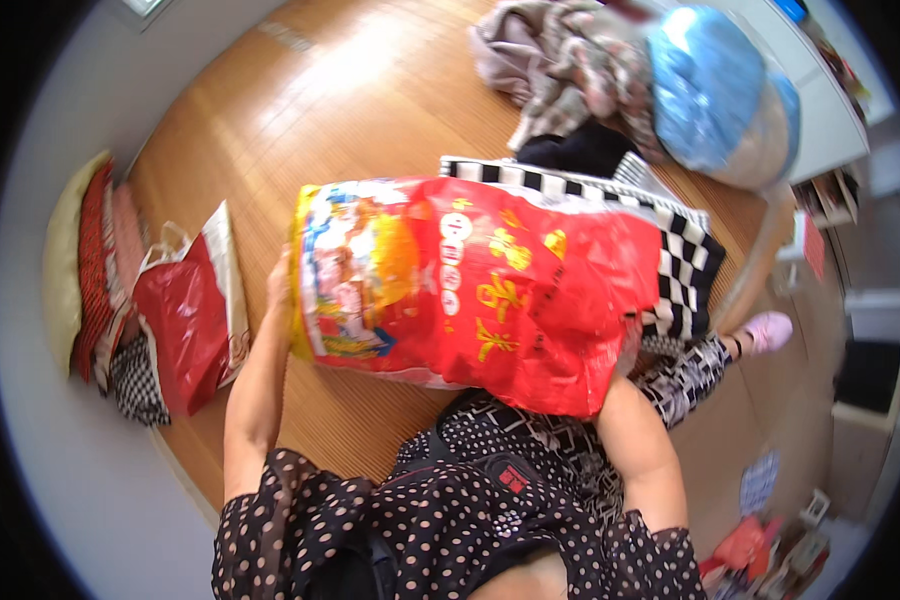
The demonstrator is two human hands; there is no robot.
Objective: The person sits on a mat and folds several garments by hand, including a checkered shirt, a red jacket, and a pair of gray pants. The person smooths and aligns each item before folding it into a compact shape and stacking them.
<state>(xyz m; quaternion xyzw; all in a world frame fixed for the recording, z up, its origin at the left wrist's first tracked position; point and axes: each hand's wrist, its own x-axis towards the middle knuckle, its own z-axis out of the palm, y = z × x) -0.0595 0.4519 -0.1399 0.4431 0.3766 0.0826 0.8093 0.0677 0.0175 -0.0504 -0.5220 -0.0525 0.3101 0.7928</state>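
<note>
Red bag (510, 290) is lying crosswise in front of the person, above the wooden surface (240, 120), with its yellow-edged end facing left. The left hand (279, 280) is bearing on that edge; its fingers are passing out of sight, so whether they are clamped or spread cannot be told. The right hand (622, 388) is supporting the opposite end from below and is mostly hidden; its finger state cannot be told either.

Handling: the bag is probably calling for even support at both ends, since the crumpled film at the right is suggesting slack. Spreading the palms beneath the fuller parts is likely serving better than pinching the film; holding both ends level is likely limiting any shift of contents.

Surroundings: a black-and-white checked cloth (685, 290) is showing past the bag's right end; contact is not being shown clearly. A patterned blanket (600, 70) and a blue bundle (705, 90) are lying farther out. On the left, a red-and-white carrier bag (185, 320) is sitting near stacked cushions (92, 270). A white cabinet (815, 125) is standing at the upper right, above the tan floor (770, 420).
</note>
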